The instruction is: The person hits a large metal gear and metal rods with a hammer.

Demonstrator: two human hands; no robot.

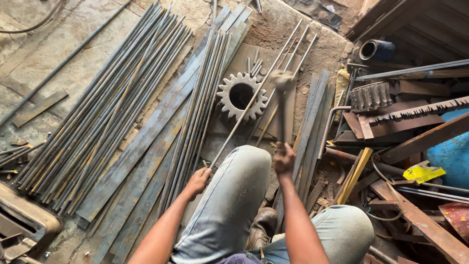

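My left hand (198, 181) grips the near end of a thin steel rod (254, 95) that runs up and to the right, lying across a large toothed gear (240, 96) on the floor. My right hand (284, 160) is shut on the handle of a hammer (282, 80), whose blurred head hovers just right of the gear, over the rod. My knees in grey jeans frame the hands, with a brown boot between them.
Several long steel rods (97, 112) and flat bars (146, 142) lie side by side on the dirt floor at left. At right sits a scrap pile: a second gear (370, 96), a toothed strip (420, 112), angle irons, a dark pipe (376, 50).
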